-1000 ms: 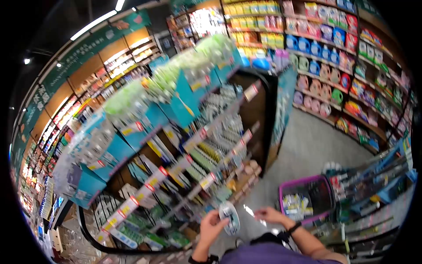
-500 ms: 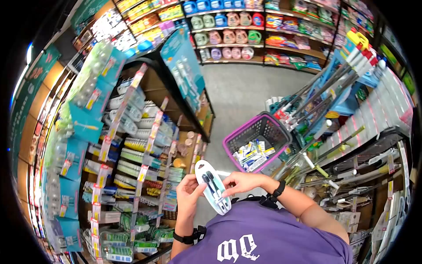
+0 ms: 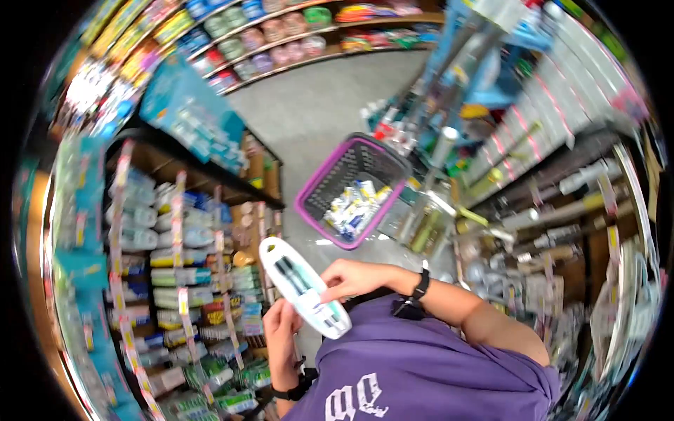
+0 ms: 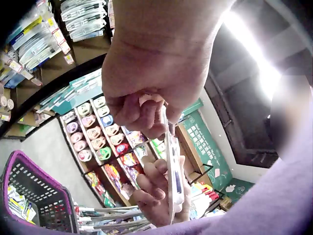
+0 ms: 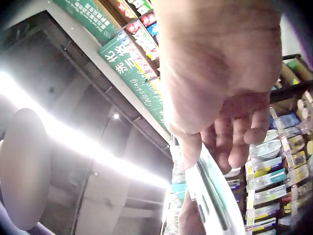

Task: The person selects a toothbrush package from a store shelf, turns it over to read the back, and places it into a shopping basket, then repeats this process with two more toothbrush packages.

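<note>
Grip: two-handed, at chest height over a purple shirt (image 3: pixel 421 365), head view. Left hand (image 3: pixel 281 328) rises from 6 o'clock, a black band (image 3: pixel 295 389) at the wrist, fingers curled round the lower end of a pack (image 3: pixel 302 286). Right hand (image 3: pixel 351 278) enters from 3 o'clock, forearm bent across the body, a watch (image 3: pixel 421 284) at the wrist. Its thumb and fingers pinch the pack's right edge about midway along. Pack: a long white card with rounded ends, two dark slim shapes under its clear front, tilted with its top toward 11 o'clock and its bottom toward 5 o'clock. Its upper half stands free above both grips.

Left wrist view: left hand (image 4: pixel 151 83) pinches the pack (image 4: pixel 173 176), seen edge-on, with fingertips bunched on one end. Right hand (image 4: pixel 156 191) wraps the card farther along. Right wrist view: right hand (image 5: pixel 220 88) sets its thumb on one face of the pack (image 5: pixel 215 196) and curls its fingers on the other.

Surroundings, head view: a basket (image 3: pixel 340 175) stands on the floor (image 3: pixel 309 105) at 1 o'clock from the pack, well apart from it, with white and blue cartons (image 3: pixel 354 203) inside. Shelves (image 3: pixel 182 266) of packaged goods close in at 9 o'clock, near the left hand. A rack (image 3: pixel 533 203) of long-handled goods stands at 3 o'clock. Open floor runs between them toward 12 o'clock.
</note>
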`<state>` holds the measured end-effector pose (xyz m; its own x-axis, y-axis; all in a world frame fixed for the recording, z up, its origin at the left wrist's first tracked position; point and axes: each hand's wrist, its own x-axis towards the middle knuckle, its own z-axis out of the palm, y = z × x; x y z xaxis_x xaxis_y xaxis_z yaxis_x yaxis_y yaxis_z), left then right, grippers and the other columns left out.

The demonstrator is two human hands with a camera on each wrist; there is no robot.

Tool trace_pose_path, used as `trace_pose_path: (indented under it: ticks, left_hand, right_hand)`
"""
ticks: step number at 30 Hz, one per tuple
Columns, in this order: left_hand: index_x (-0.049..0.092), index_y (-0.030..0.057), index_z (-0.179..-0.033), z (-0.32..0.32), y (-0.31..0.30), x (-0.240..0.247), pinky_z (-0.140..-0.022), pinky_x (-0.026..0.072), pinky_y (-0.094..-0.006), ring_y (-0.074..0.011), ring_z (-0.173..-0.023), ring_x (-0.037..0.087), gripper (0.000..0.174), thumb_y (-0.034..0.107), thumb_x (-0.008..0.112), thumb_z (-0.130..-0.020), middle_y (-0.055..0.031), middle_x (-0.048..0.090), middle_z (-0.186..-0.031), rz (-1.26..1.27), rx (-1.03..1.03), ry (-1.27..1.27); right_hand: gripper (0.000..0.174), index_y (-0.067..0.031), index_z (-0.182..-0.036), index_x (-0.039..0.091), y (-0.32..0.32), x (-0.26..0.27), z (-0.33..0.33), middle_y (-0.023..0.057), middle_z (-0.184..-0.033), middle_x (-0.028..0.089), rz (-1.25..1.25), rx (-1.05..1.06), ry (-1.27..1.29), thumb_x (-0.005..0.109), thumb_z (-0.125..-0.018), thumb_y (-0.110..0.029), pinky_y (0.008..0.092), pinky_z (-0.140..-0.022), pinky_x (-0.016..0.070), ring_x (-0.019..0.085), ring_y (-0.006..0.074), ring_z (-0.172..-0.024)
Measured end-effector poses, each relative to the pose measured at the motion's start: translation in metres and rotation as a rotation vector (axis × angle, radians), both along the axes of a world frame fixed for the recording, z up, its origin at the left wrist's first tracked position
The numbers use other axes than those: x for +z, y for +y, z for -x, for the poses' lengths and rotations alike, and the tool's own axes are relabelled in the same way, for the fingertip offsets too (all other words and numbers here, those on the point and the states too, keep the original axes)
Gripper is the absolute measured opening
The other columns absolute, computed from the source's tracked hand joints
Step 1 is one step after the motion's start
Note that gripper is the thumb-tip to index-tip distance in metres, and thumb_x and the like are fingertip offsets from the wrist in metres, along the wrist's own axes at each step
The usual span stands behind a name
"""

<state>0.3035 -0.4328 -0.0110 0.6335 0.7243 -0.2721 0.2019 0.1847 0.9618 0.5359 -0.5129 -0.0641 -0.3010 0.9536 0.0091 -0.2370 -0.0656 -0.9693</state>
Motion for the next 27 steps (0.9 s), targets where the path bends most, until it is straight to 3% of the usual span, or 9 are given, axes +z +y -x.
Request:
trace_pose_path:
  ticks: [5,8,15,18,20,22,24,27]
  left_hand:
    - [0.061,0.0003,-0.098,-0.016,0.006,-0.012,-0.049,0.0246,-0.0208,-0.0029,-0.054,0.037,0.014,0.013,0.059,-0.101,0.0049,0.049,-0.066,-0.020,0.054,-0.068]
    - [0.060,0.0015,-0.094,-0.023,0.005,-0.023,-0.048,0.0236,-0.0205,-0.0024,-0.052,0.036,0.013,0.012,0.058,-0.101,0.0054,0.048,-0.064,-0.014,0.066,-0.084]
    - [0.056,0.0032,-0.097,-0.040,0.016,-0.027,-0.047,0.0248,-0.0212,-0.0039,-0.051,0.036,0.010,0.012,0.054,-0.102,0.0041,0.046,-0.064,0.181,0.162,-0.336]
    - [0.057,0.0048,-0.097,-0.039,0.015,-0.021,-0.048,0.0275,-0.0204,-0.0044,-0.052,0.038,0.010,0.013,0.055,-0.102,0.0033,0.048,-0.065,0.198,0.228,-0.329]
    - [0.057,0.0057,-0.097,-0.028,0.018,-0.027,-0.048,0.0285,-0.0200,-0.0043,-0.052,0.038,0.010,0.014,0.055,-0.102,0.0031,0.049,-0.065,0.243,0.266,-0.325]
    - [0.057,0.0063,-0.096,-0.018,0.022,-0.026,-0.048,0.0290,-0.0198,-0.0041,-0.052,0.039,0.011,0.015,0.055,-0.103,0.0029,0.050,-0.064,0.252,0.278,-0.321]
    - [0.057,0.0063,-0.096,-0.006,0.022,-0.024,-0.048,0.0296,-0.0195,-0.0041,-0.052,0.040,0.012,0.016,0.055,-0.103,0.0024,0.051,-0.065,0.256,0.307,-0.326]
    - [0.057,0.0054,-0.097,0.012,0.019,-0.018,-0.048,0.0340,-0.0197,-0.0053,-0.053,0.045,0.013,0.017,0.055,-0.103,0.0001,0.055,-0.067,0.220,0.394,-0.319]
  right_hand:
    - [0.034,0.0020,-0.105,0.070,-0.012,-0.011,0.003,-0.0017,-0.079,0.065,0.010,-0.060,0.118,0.065,-0.099,-0.031,0.0247,-0.056,0.0448,0.055,0.0060,-0.064]
    - [0.038,0.0006,-0.101,0.071,-0.017,-0.021,-0.006,0.0007,-0.075,0.066,0.073,-0.056,-0.017,0.065,-0.098,-0.037,0.0251,-0.055,0.0443,0.057,0.0071,-0.063]
    - [0.031,0.0012,-0.098,0.070,-0.040,-0.022,-0.020,0.0038,-0.078,0.069,0.023,-0.030,-0.124,0.070,-0.094,-0.030,0.0279,-0.060,0.0474,0.059,0.0097,-0.066]
    - [0.027,0.0006,-0.099,0.071,-0.035,-0.006,-0.027,0.0053,-0.078,0.069,0.029,0.047,-0.354,0.070,-0.094,-0.026,0.0282,-0.063,0.0481,0.060,0.0104,-0.068]
    - [0.025,-0.0001,-0.100,0.072,-0.029,-0.006,-0.021,0.0060,-0.079,0.070,-0.017,0.002,-0.299,0.070,-0.093,-0.024,0.0286,-0.065,0.0480,0.061,0.0108,-0.070]
    - [0.025,-0.0004,-0.104,0.072,-0.018,0.005,-0.021,0.0069,-0.082,0.072,0.022,0.078,-0.337,0.071,-0.092,-0.023,0.0297,-0.067,0.0493,0.063,0.0121,-0.072]
    - [0.023,-0.0047,-0.102,0.073,-0.004,0.005,-0.015,0.0049,-0.078,0.069,0.012,0.149,-0.330,0.074,-0.091,-0.025,0.0292,-0.065,0.0470,0.060,0.0119,-0.071]
    - [0.029,-0.0018,-0.100,0.073,0.022,0.002,0.000,0.0050,-0.072,0.066,0.026,0.315,-0.448,0.075,-0.090,-0.029,0.0297,-0.059,0.0444,0.054,0.0115,-0.063]
